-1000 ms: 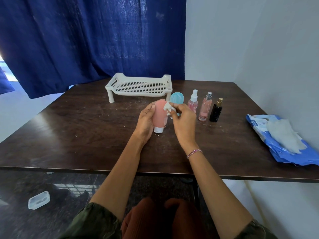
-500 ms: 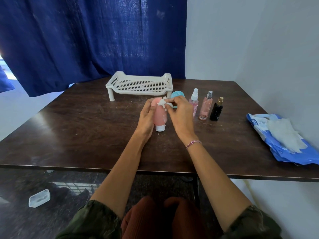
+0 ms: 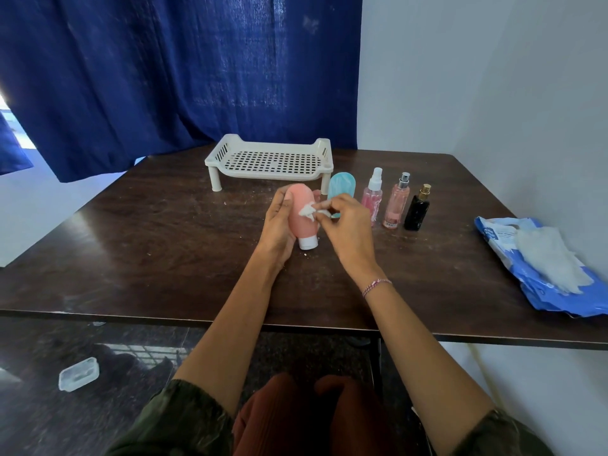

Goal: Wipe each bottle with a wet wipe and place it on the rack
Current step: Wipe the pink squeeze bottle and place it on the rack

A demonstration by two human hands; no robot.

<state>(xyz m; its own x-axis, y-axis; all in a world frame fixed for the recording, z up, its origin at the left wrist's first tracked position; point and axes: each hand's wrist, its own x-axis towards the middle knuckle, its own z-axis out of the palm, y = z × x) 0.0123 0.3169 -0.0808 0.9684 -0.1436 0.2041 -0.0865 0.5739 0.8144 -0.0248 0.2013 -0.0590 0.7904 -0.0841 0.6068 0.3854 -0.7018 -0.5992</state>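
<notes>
five bottles are in sight, one rack (image 3: 269,159), one wipe packet (image 3: 539,274) and one small wad of wet wipe (image 3: 307,211). taking the rack as the landmark: the pink squeeze bottle (image 3: 301,217) is in front of its right half, held cap-down above the table (image 3: 131,245), with the left hand (image 3: 278,225) wrapped around its left side and thumb laid along it. the right hand (image 3: 348,228) pinches the wad between fingertips and presses it onto the bottle's face. a blue squeeze bottle (image 3: 342,189) stands just beside the rack's front right leg, partly hidden by the right hand. to the right of it runs a row of three upright spray bottles: a pink one with a white cap (image 3: 372,195), a pink one with a silver cap (image 3: 396,202) and a black one with a gold cap (image 3: 417,209). the rack's tray holds nothing and nothing blocks its front. the wipe packet lies far right of the rack at the table's right edge, with a loose white sheet on top. left of the rack and hands the tabletop is bare to its edge. a clear plastic box (image 3: 79,374) sits on the floor, below the table's near edge.
</notes>
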